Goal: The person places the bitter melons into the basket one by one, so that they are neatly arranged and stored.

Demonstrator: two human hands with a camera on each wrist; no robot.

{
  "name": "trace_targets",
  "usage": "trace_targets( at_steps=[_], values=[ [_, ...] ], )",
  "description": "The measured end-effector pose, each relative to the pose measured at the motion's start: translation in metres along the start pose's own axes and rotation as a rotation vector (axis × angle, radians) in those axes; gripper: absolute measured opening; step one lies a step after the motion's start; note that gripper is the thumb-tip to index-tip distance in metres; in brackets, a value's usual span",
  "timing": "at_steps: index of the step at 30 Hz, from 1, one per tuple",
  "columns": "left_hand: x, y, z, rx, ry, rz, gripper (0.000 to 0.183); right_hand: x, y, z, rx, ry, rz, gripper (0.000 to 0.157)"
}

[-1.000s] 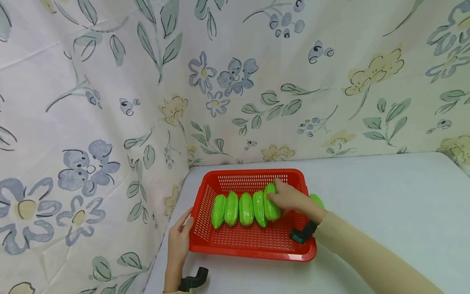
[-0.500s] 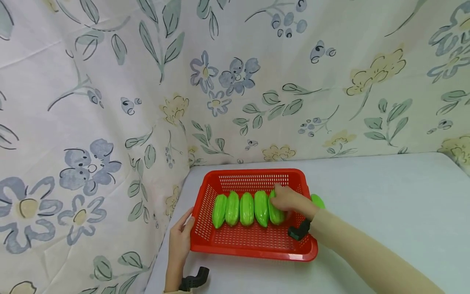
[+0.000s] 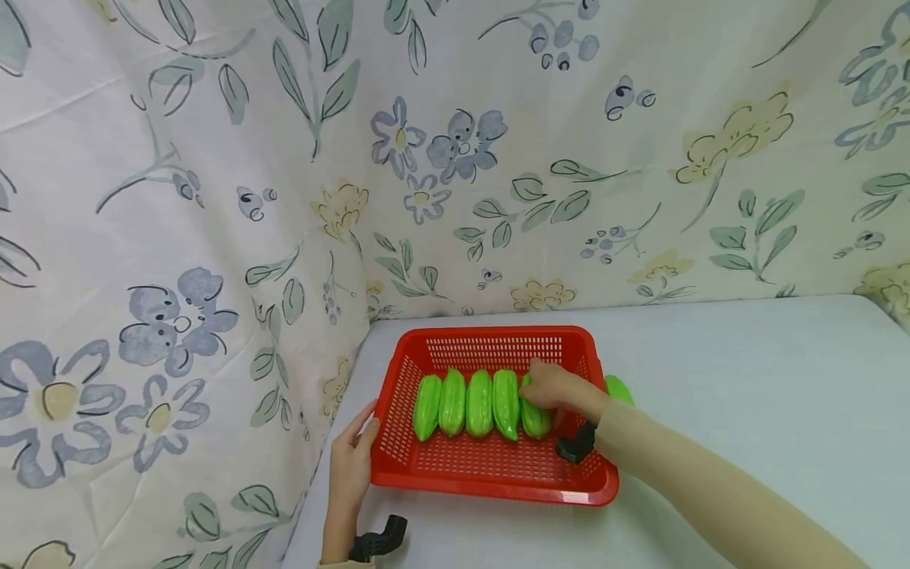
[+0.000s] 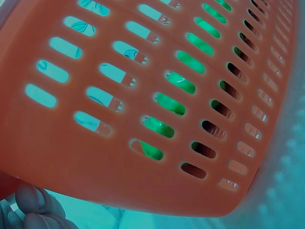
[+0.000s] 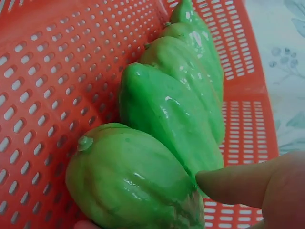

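A red perforated plastic basket (image 3: 490,494) stands on the table, with several shiny green ribbed fruits lined up side by side inside. My left hand (image 3: 348,466) holds the basket's left end, and its fingertips (image 4: 35,205) show at the edge in the left wrist view. My right hand (image 3: 558,389) reaches into the basket and grips the rightmost green ribbed fruit (image 5: 128,176), whose stem nub shows in the right wrist view. One digit (image 5: 238,183) lies against its side beside the neighbouring fruit (image 5: 167,109); the hand partly covers the fruit in the head view.
Another green fruit (image 3: 618,389) lies outside, just beyond the basket's right wall, partly hidden by the right sleeve. White table surface (image 3: 746,395) extends to the right. Floral cloth (image 3: 640,197) hangs behind and along the left.
My right hand has moved slightly right and down with the rightmost fruit, which now sits lower in the row. The neighbouring fruit has straightened slightly. My left hand stays at the basket's left end.
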State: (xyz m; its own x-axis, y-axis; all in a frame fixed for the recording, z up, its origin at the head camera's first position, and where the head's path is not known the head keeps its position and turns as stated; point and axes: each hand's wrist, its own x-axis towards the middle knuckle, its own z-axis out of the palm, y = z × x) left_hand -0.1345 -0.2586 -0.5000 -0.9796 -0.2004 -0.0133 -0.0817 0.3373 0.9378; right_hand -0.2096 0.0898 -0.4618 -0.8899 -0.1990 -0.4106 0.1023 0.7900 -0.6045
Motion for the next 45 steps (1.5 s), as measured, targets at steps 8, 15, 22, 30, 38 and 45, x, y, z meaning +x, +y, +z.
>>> trace_targets(
  at_steps=[8, 15, 22, 30, 38, 45],
  values=[
    [0.000, 0.001, 0.001, 0.000, -0.001, -0.008, 0.043, -0.005, 0.002, -0.007, 0.068, -0.020, 0.037, 0.073],
    [0.000, 0.000, 0.000, 0.008, 0.002, -0.007, 0.042, -0.018, -0.003, -0.025, 0.131, -0.005, -0.019, 0.077],
    [-0.001, 0.000, 0.001, -0.004, 0.005, -0.009, 0.041, -0.034, -0.013, -0.050, 0.249, -0.019, -0.085, 0.073],
    [-0.001, 0.000, 0.002, 0.001, 0.012, 0.006, 0.043, -0.067, -0.025, -0.082, 0.337, 0.008, -0.257, 0.065],
    [0.000, 0.000, 0.001, -0.003, 0.006, -0.013, 0.042, -0.086, -0.032, -0.094, 0.362, 0.072, -0.301, 0.060],
    [0.000, 0.000, 0.001, -0.008, 0.000, -0.013, 0.042, -0.087, -0.029, -0.093, 0.370, 0.078, -0.309, 0.057]
  ],
)
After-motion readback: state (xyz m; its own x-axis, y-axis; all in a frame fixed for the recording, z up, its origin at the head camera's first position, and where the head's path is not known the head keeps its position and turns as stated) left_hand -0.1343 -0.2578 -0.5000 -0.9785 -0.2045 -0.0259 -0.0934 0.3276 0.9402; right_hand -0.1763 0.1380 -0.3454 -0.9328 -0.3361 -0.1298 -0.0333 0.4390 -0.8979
